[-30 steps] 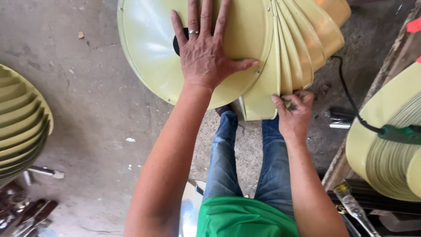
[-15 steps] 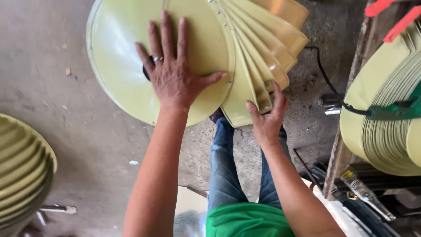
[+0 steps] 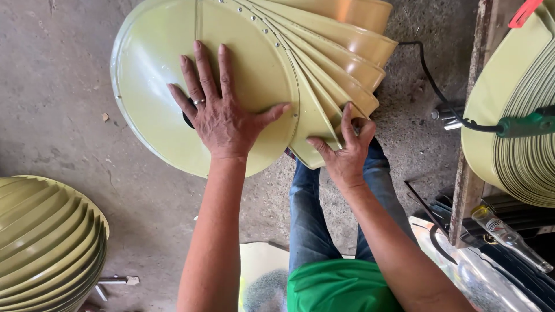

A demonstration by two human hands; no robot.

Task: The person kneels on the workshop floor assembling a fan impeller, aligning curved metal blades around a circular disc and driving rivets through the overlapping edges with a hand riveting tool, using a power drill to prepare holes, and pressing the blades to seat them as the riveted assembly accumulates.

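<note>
Green metal disc (image 3: 150, 86) under left hand (image 3: 222, 118); right hand (image 3: 346, 153) pinches blades (image 3: 341, 69).

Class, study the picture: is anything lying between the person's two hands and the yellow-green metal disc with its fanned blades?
Nothing visible does. The left hand lies flat, fingers spread, directly on the round disc. The right hand grips the lower edge of the fanned blades directly. Both are bare, apart from a ring on the left hand.

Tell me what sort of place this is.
Probably a small metal workshop. The left hand presses a pale green metal disc with riveted curved blades over a bare concrete floor; the right hand grips a blade; a similar assembly lies nearby.
</note>
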